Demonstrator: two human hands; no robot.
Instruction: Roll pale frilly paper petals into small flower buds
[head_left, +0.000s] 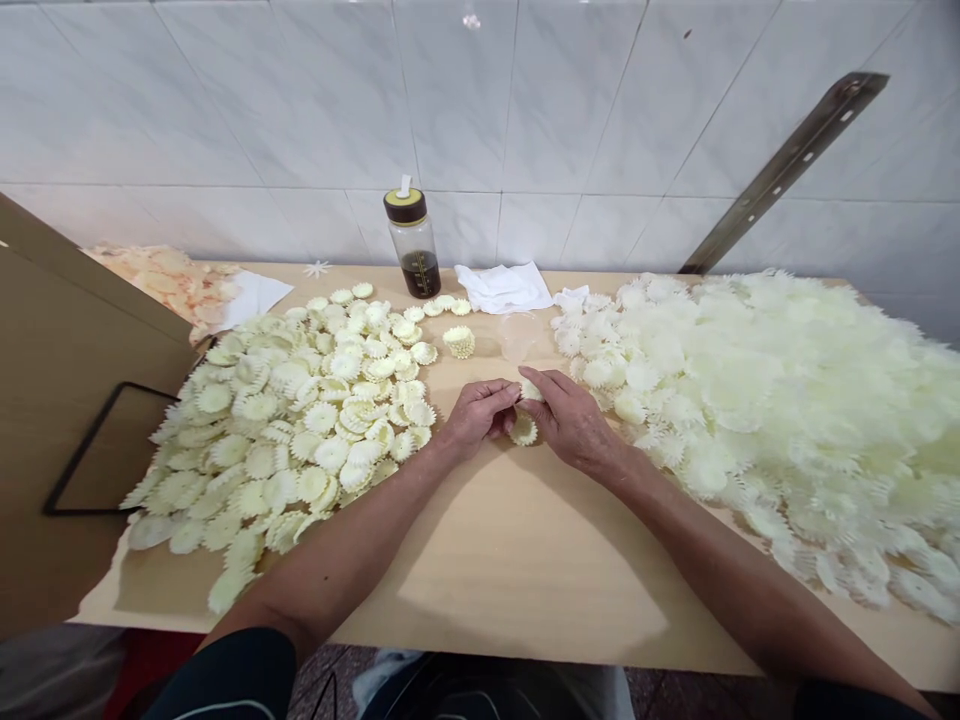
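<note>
Near the middle of the table, my left hand and my right hand meet with their fingers closed on a pale yellow fringed petal piece. It looks like a fabric or plastic artificial flower part; the fingers hide some of it. Just below the fingertips is a cupped petal piece, and I cannot tell whether a hand touches it. Beyond my left hand stands a small stack of cupped petal pieces. To the left spreads a heap of cupped petal pieces; on the right lies a larger pile of flat, thin petal pieces.
A bottle of dark liquid and white tissue stand along the tiled wall. A clear round disc lies behind my hands. A cardboard box borders the left side; a metal strip leans on the wall.
</note>
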